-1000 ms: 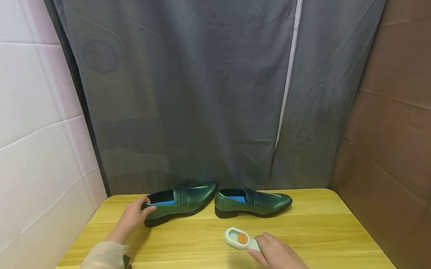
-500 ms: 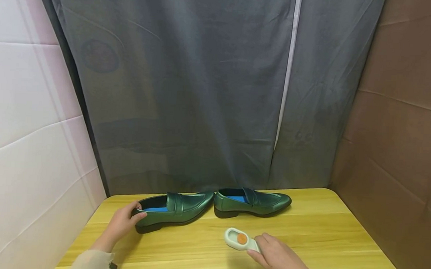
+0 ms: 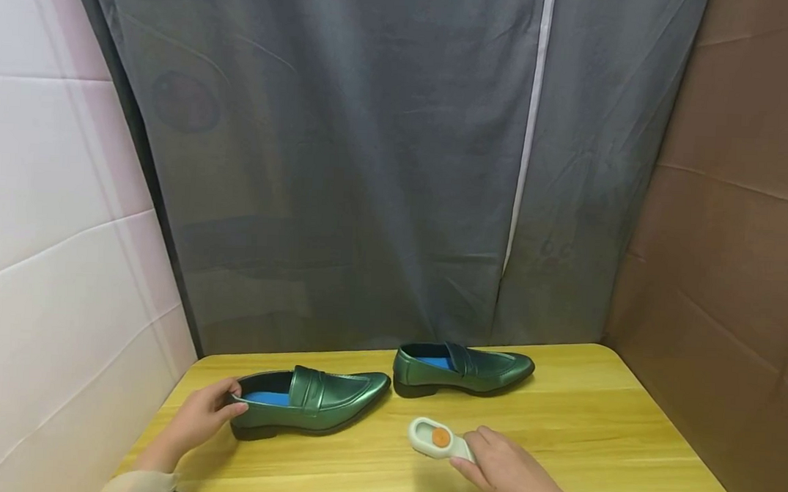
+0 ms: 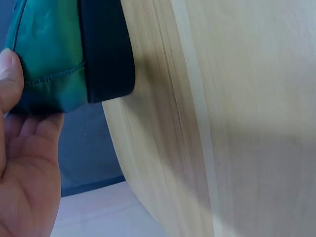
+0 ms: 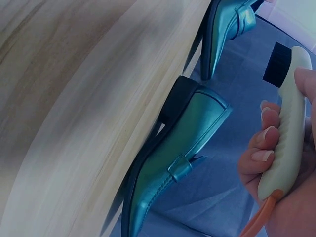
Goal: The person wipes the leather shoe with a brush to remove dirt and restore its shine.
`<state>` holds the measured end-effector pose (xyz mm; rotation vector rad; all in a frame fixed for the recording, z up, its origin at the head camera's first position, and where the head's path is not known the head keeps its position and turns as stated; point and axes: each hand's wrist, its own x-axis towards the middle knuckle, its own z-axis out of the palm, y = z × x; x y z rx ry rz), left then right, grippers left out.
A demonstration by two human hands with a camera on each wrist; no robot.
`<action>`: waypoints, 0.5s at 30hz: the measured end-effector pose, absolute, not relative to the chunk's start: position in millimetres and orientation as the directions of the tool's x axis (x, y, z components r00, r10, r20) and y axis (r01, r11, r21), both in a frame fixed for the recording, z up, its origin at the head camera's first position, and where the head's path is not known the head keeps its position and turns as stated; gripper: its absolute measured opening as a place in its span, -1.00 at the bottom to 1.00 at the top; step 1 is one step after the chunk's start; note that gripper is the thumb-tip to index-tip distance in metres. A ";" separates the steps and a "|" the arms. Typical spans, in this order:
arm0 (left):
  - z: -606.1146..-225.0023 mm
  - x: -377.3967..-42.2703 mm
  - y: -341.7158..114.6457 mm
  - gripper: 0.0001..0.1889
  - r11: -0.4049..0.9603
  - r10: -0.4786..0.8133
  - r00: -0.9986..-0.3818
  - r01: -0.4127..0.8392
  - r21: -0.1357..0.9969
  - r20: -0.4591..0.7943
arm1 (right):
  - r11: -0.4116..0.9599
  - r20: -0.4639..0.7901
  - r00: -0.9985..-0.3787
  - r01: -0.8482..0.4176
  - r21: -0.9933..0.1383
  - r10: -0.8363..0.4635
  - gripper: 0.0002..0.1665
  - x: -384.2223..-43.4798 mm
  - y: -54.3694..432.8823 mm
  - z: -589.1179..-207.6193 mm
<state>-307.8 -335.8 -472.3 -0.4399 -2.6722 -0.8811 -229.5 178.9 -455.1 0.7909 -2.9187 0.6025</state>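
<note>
My left hand [image 3: 198, 416] pinches the heel end of a green loafer [image 3: 334, 403] with a blue insole, on the left of the table. In the left wrist view the thumb lies on the outside of the loafer's heel [image 4: 49, 54], the other fingers behind it. My right hand [image 3: 512, 471] grips a pale green brush [image 3: 430, 437] with an orange round button, held over the table in front of the second loafer. Dark bristles [image 5: 278, 64] and an orange cord [image 5: 261, 217] show on the brush in the right wrist view. The second green loafer [image 3: 487, 371] stands toe to the right.
A yellow wood-grain table [image 3: 590, 431] carries both loafers. Behind it hangs a grey curtain [image 3: 371, 164]. A white panel [image 3: 65, 224] closes off the left side, a brown one [image 3: 730, 253] the right.
My left hand has drawn the left loafer toward me and to the left, away from the curtain. My right hand with the brush and the second loafer have hardly moved.
</note>
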 end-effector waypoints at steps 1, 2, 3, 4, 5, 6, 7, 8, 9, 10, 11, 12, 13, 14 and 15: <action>-472.5 -307.4 -336.7 -0.80 0.758 0.197 -0.911 0.376 0.532 0.363 | 0.793 0.152 -0.868 -0.494 -0.357 -0.473 -0.50 -229.6 178.8 -455.3; -472.8 -307.4 -337.7 -0.80 0.749 0.205 -0.910 0.384 0.540 0.361 | 0.795 0.148 -0.870 -0.491 -0.356 -0.471 -0.49 -229.8 178.9 -455.5; -473.1 -307.2 -338.4 -0.80 0.739 0.210 -0.910 0.387 0.552 0.357 | 0.796 0.142 -0.872 -0.487 -0.359 -0.469 -0.49 -229.9 179.1 -455.6; -473.0 -307.0 -338.9 -0.80 0.730 0.213 -0.912 0.386 0.564 0.349 | 0.797 0.138 -0.872 -0.485 -0.360 -0.469 -0.49 -229.9 179.4 -455.9; -473.2 -306.9 -339.2 -0.80 0.722 0.213 -0.915 0.383 0.576 0.342 | 0.797 0.139 -0.872 -0.485 -0.360 -0.468 -0.48 -230.0 179.7 -456.2; -473.1 -306.8 -339.2 -0.80 0.715 0.217 -0.916 0.384 0.584 0.336 | 0.798 0.140 -0.873 -0.485 -0.358 -0.468 -0.49 -230.1 179.8 -456.6; -473.0 -306.7 -339.0 -0.80 0.707 0.223 -0.917 0.386 0.593 0.331 | 0.799 0.142 -0.873 -0.486 -0.354 -0.467 -0.49 -230.2 180.1 -456.9; -472.8 -306.5 -338.6 -0.80 0.699 0.232 -0.917 0.390 0.600 0.325 | 0.801 0.143 -0.873 -0.486 -0.351 -0.467 -0.49 -230.3 180.2 -457.3; -472.6 -306.1 -337.7 -0.80 0.690 0.234 -0.919 0.387 0.612 0.317 | 0.801 0.145 -0.872 -0.487 -0.348 -0.467 -0.49 -230.5 180.5 -457.8; -472.5 -306.0 -336.8 -0.80 0.685 0.242 -0.920 0.386 0.618 0.308 | 0.801 0.150 -0.871 -0.489 -0.344 -0.468 -0.49 -230.6 180.4 -458.3; -472.6 -305.9 -335.8 -0.80 0.677 0.250 -0.920 0.389 0.625 0.301 | 0.802 0.156 -0.870 -0.492 -0.339 -0.468 -0.50 -230.8 180.4 -458.7; -472.7 -305.6 -334.5 -0.80 0.669 0.260 -0.920 0.391 0.632 0.293 | 0.801 0.159 -0.869 -0.494 -0.337 -0.469 -0.49 -230.9 180.4 -459.0; -472.8 -305.3 -333.0 -0.80 0.662 0.267 -0.919 0.393 0.639 0.289 | 0.800 0.163 -0.867 -0.497 -0.335 -0.470 -0.49 -230.9 180.7 -459.2; -473.0 -305.2 -331.5 -0.81 0.653 0.277 -0.918 0.397 0.644 0.285 | 0.799 0.167 -0.866 -0.500 -0.334 -0.472 -0.48 -230.9 181.0 -459.4; -473.3 -305.1 -329.8 -0.81 0.646 0.284 -0.916 0.401 0.650 0.283 | 0.798 0.172 -0.864 -0.503 -0.332 -0.473 -0.47 -230.8 181.4 -459.4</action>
